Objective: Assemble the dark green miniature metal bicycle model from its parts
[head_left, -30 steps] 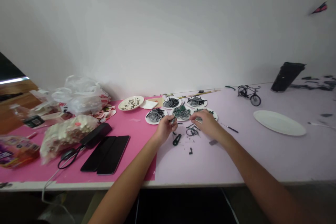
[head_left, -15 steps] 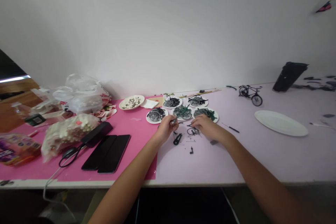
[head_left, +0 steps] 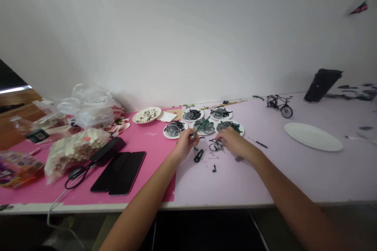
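My left hand (head_left: pixel 186 143) is closed round a small dark and silvery piece (head_left: pixel 193 135), too small to name, in front of the plates. My right hand (head_left: pixel 232 140) reaches down with bent fingers at small dark model bicycle parts (head_left: pixel 216 147) on the table; whether it grips one is unclear. Between the hands lies a black tool-like piece (head_left: pixel 198 156), with a tiny dark part (head_left: pixel 214 168) nearer me. Several small white plates with grey, black and green wheels and frames stand just behind, among them a left plate (head_left: pixel 165 135).
A finished model bicycle (head_left: pixel 279 106) stands at the back right, by a black bin (head_left: pixel 322 85). An oval white plate (head_left: pixel 313 137) and a thin screwdriver (head_left: pixel 258 142) lie right. Phones (head_left: pixel 127 173), bags (head_left: pixel 88 108) and a shallow bowl (head_left: pixel 147 115) occupy the pink left side.
The view has shifted slightly. Both hands stay nearly in place; the right fingers have dipped slightly towards the small bicycle parts.
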### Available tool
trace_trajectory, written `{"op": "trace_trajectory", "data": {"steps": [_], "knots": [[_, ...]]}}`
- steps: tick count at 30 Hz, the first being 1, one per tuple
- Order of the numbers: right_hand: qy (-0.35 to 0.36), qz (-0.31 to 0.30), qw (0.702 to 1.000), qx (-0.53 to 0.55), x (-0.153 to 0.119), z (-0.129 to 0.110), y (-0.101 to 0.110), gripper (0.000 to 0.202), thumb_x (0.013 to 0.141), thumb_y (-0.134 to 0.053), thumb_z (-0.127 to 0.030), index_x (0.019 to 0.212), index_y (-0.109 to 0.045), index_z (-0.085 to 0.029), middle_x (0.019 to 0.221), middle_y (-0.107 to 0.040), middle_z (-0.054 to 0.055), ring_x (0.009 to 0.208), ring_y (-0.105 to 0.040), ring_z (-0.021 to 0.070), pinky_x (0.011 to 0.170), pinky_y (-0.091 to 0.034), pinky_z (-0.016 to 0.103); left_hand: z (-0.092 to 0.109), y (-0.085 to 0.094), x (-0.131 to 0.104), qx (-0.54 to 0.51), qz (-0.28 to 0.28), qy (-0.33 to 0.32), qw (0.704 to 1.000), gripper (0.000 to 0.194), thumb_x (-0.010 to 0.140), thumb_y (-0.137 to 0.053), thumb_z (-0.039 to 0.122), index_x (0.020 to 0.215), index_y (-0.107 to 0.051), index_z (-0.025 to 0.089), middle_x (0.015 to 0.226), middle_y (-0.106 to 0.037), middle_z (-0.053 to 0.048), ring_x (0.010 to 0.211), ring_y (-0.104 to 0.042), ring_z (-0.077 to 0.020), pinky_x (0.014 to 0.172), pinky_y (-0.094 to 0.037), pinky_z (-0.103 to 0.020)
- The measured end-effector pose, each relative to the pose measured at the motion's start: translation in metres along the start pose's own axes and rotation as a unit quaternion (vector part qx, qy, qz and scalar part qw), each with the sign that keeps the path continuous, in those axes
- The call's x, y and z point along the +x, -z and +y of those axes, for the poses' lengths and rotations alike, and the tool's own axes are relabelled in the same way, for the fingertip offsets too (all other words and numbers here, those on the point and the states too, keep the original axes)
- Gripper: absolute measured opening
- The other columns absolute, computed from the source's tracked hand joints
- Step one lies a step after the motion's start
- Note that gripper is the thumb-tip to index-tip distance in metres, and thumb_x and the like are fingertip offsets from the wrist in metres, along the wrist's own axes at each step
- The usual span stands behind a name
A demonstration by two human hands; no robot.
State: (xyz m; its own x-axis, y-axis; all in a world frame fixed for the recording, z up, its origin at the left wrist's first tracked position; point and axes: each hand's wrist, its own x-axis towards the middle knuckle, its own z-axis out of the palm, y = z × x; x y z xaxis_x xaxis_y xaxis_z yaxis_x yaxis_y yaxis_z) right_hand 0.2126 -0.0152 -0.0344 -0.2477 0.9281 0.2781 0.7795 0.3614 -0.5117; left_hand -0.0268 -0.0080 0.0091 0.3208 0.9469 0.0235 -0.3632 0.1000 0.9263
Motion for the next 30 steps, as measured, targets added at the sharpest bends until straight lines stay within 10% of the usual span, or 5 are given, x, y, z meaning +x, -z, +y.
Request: {"op": "trace_trajectory", "data": {"steps": [30], "knots": [[-0.013,-0.065,0.993,-0.097,-0.007,-0.012,0.008,0.005,0.088,-0.065,-0.021,0.083,-0.064,-0.022,0.090,-0.063,0.011,0.091,-0.051,0.0290,0.075,-0.040,0.036,0.002,-0.002,-0.002,-0.016,-0.047,0.024,0.999,0.026,0.076,-0.064,0.026,0.062,-0.043,0.019,0.058,-0.033,0.005,0.048,-0.034,-0.0080,0.047,-0.027,-0.022]]}}
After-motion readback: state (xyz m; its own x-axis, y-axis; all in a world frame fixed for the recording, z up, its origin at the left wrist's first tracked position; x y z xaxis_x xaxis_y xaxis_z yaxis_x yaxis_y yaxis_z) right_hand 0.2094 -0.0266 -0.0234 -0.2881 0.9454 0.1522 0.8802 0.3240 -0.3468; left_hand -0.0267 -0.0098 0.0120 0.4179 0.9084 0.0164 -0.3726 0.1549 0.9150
